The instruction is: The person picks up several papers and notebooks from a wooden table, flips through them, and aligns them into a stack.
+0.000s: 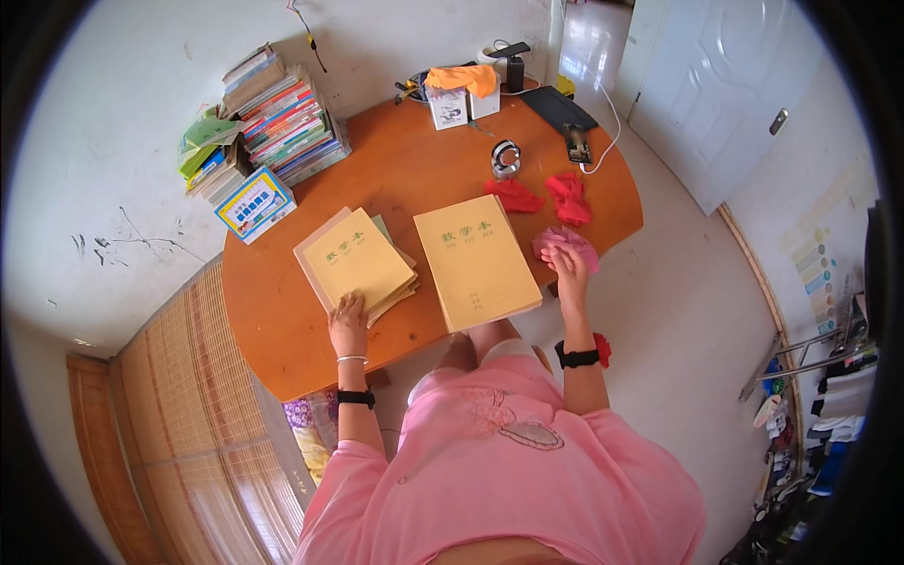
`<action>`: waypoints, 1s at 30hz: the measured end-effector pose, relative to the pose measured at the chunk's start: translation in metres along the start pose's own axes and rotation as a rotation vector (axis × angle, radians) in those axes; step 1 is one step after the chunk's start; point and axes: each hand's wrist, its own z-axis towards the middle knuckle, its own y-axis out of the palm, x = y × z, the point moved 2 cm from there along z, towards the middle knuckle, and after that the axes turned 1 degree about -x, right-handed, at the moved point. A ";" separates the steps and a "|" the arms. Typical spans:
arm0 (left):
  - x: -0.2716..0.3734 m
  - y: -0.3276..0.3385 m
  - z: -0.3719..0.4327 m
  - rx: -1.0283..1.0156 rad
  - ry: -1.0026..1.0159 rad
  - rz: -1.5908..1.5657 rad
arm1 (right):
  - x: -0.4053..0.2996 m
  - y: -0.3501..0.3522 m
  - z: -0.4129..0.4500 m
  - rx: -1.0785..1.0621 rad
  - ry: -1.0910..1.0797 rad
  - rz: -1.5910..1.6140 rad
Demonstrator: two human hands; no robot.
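My left hand (348, 321) rests with bent fingers on the lower edge of a stack of tan exercise books (357, 261). The stack is uneven, and a pinkish cover juts out at its left. Whether the thumb grips a book is hidden. To the right, a second, neater stack of tan exercise books (477, 261) slightly overhangs the table's front edge; green printing marks both top covers. My right hand (571, 272) is raised beside this stack, fingers loosely curled and nothing seen in them. A crumpled pink cloth (575, 244) lies behind those fingers; contact is unclear.
On the orange wooden table (381, 166) are two red crumpled cloths (568, 199) (514, 195), rolls of tape (506, 158), a phone on a cable (577, 145) and white boxes (449, 106). Tall book piles (282, 120) and a desk calendar (256, 205) stand at left.
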 end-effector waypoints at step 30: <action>0.175 0.023 -0.035 0.022 0.501 -0.161 | 0.001 0.039 0.014 -0.457 -0.349 -0.886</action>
